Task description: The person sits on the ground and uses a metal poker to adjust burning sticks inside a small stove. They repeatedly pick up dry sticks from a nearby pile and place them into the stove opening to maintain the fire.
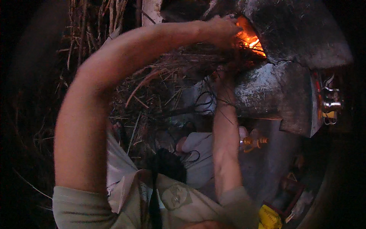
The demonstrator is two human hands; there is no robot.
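A fire (253, 41) burns inside the arched mouth of a soot-darkened masonry stove (297, 31). My left hand (224, 31) reaches across from the left to the edge of that mouth, its fingertips close to the flames and the ends of the twigs. What those fingers hold is too dark to make out. A bundle of thin dry twigs (197, 58) lies with one end in the stove mouth, its tips against the glow. From below, my right hand (224, 73) grips the bundle just outside the opening, partly hidden by twigs and shadow.
Tall dry sticks (111, 17) stand at upper left, with loose brushwood (143, 97) scattered below. A shiny metal pot (331, 104) sits at the stove's far right edge. Below the stove are a brass-coloured vessel (253, 140) and, lower right, a yellow packet (268, 217) bearing writing.
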